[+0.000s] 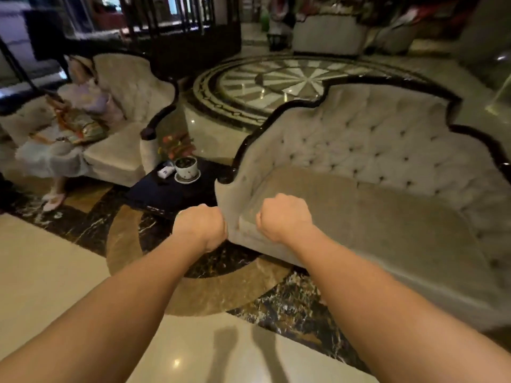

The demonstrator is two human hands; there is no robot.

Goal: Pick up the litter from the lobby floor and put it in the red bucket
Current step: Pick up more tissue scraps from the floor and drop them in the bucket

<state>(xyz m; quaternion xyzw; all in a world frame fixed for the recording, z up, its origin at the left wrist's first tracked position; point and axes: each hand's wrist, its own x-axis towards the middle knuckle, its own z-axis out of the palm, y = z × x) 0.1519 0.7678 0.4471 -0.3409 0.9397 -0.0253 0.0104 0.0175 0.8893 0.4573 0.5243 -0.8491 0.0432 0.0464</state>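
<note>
We hold both arms out, each grip curled into a fist. Our left hand [199, 227] hangs over the marble floor [49, 272]; our right hand [284, 217] hovers before the tufted sofa [373, 172] arm. Whether either fist encloses anything, we cannot tell. No litter or red bucket shows near either grip.

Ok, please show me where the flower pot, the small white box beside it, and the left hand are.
flower pot [187, 167]: head view, on its white side wall.
small white box [165, 171]: head view, on its top face.
left hand [199, 228]: head view, on the back of the closed fist.
</note>
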